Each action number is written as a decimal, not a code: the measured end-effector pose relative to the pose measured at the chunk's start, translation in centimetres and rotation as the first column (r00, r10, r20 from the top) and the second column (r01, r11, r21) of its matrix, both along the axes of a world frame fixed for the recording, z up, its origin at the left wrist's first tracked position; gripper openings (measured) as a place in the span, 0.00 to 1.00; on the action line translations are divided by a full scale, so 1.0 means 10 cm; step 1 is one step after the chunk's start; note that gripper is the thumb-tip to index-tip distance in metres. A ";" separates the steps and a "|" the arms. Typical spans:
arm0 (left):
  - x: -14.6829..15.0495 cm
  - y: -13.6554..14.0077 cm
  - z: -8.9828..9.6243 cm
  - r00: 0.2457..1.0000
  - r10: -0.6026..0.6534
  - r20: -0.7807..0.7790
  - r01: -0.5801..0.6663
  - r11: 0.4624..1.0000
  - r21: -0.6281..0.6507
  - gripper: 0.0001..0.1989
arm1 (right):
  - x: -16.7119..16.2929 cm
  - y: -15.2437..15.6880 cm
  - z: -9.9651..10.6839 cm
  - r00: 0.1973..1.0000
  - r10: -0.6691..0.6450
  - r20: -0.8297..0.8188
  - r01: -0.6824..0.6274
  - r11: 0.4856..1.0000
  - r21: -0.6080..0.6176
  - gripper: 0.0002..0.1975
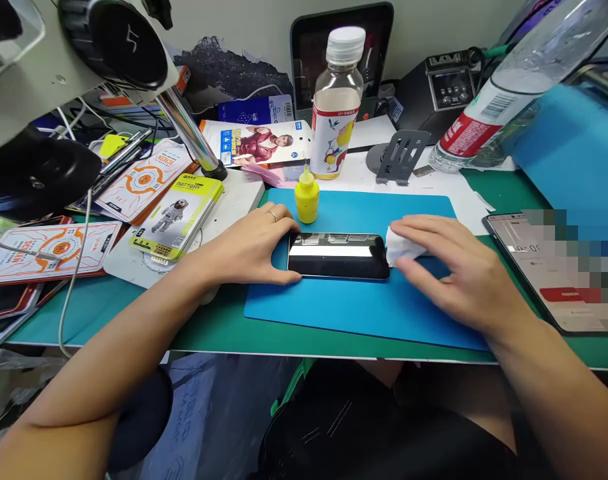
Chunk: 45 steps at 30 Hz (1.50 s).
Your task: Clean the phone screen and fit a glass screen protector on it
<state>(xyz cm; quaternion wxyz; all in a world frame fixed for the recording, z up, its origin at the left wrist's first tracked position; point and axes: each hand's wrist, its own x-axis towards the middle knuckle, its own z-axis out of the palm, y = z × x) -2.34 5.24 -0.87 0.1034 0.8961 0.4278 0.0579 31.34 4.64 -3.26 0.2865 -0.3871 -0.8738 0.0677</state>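
A black smartphone point(339, 257) lies flat, glossy side up, on a blue work mat point(344, 310). My left hand point(257, 247) grips the phone's left end between thumb and fingers. At the phone's right end, my right hand point(447, 267) pinches a white wipe point(400, 247) that meets the phone's edge. Just behind the phone, close to my left fingers, stands a small yellow dropper bottle point(307, 197) with a pointed tip.
A microscope point(119, 47) overhangs the left side above boxes and a battery pack point(177, 217). Behind the mat stand a drink bottle point(337, 107) and a phone stand point(401, 157). A large plastic bottle point(484, 113) leans at right, near another phone point(549, 273).
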 end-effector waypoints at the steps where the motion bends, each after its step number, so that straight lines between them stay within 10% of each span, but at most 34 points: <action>1: 0.00 0.00 -0.01 1.000 0.001 0.000 -0.001 1.000 -0.002 0.33 | -0.05 0.01 0.02 0.997 0.056 0.056 -0.055 0.998 -0.008 0.26; 6: 0.01 -0.02 -0.03 1.000 -0.003 0.010 0.003 0.999 0.049 0.31 | -0.43 0.12 0.04 0.922 0.251 0.296 -0.227 0.967 -0.114 0.43; 15: 0.05 -0.16 0.06 0.975 0.022 0.222 -0.039 0.997 0.071 0.37 | -0.53 0.08 0.03 0.970 0.202 0.136 -0.193 0.979 -0.072 0.36; 22: 0.16 -0.33 0.06 0.790 0.142 0.596 -0.116 0.990 -0.081 0.41 | -0.70 -0.15 0.09 0.971 0.088 -0.224 -0.129 0.976 -0.175 0.40; 30: 0.21 -0.28 -0.07 0.549 -0.049 0.834 0.145 0.989 -0.037 0.43 | -0.73 -0.19 0.03 0.956 0.135 -0.262 -0.188 0.963 -0.192 0.42; 37: 0.21 -0.22 -0.19 0.445 -0.133 0.885 0.203 0.978 0.045 0.47 | -0.80 -0.25 0.44 0.910 0.019 -0.414 -0.168 0.930 -0.327 0.27; 45: 0.27 -0.29 -0.18 0.458 -0.181 0.870 0.134 0.982 0.133 0.44 | -0.96 -0.30 0.79 0.953 0.021 -0.301 -0.194 0.808 -0.557 0.31</action>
